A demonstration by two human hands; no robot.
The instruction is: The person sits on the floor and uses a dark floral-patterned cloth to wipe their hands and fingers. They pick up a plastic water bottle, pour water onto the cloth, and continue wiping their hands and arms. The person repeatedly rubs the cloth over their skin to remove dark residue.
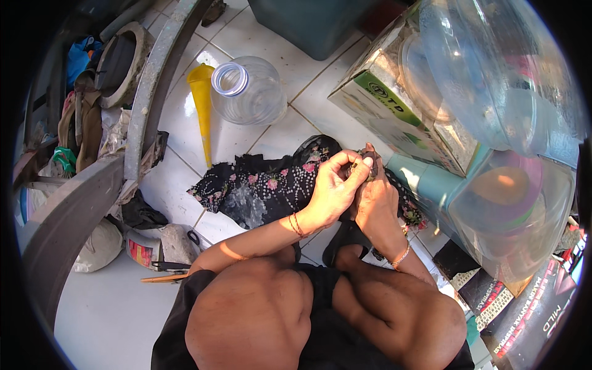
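Both my hands meet just right of the middle, over the floor between my feet and the box. My left hand (335, 184) has thumb and fingers pinched on a small dark, lumpy object (362, 169), whose kind I cannot make out. Closed around the same object from the other side is my right hand (374, 200), its fingers partly hidden. Beneath and left of them a black cloth (271, 179) with pink flowers and white dots lies crumpled on the tiles. Beyond it a large clear plastic bottle (259, 98) stands uncapped beside a long yellow funnel (201, 102).
A green-and-white cardboard box (394, 92) and clear plastic containers (505, 209) crowd the right side. A grey metal frame (139, 105) curves along the left, with clutter behind it. At the top stands a dark grey-green bin (302, 24).
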